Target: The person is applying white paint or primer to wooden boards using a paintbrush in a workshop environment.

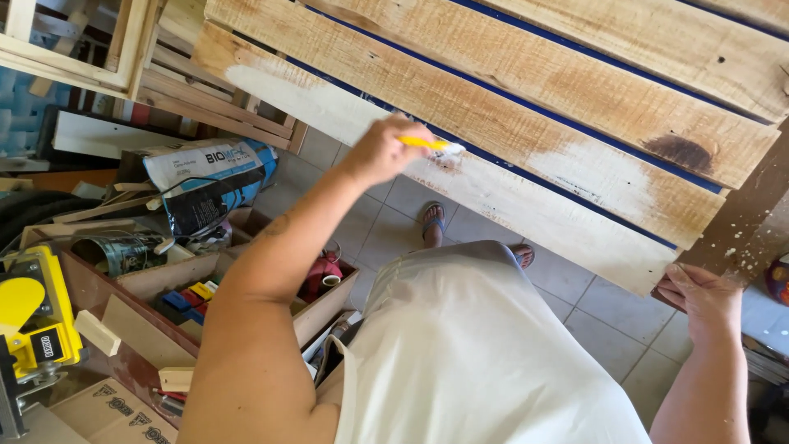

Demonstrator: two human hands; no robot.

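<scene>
A slatted wooden panel (534, 90) of rough planks with blue gaps leans across the top of the view. Its lowest plank (329, 103) is partly coated white. My left hand (380, 152) is shut on a yellow-handled brush (427, 144), and the brush tip touches the lowest plank where the white coat ends. My right hand (703, 296) grips the panel's lower right corner, fingers curled around the edge. A light apron (477, 353) covers my front.
At left, a wooden crate (164, 284) holds tins and small coloured parts. Beside it are a printed bag (209, 185), a yellow power tool (33, 321) and a cardboard box (107, 407). Wooden frames (82, 49) lean top left. My sandalled feet (433, 220) stand on the tiled floor (592, 304).
</scene>
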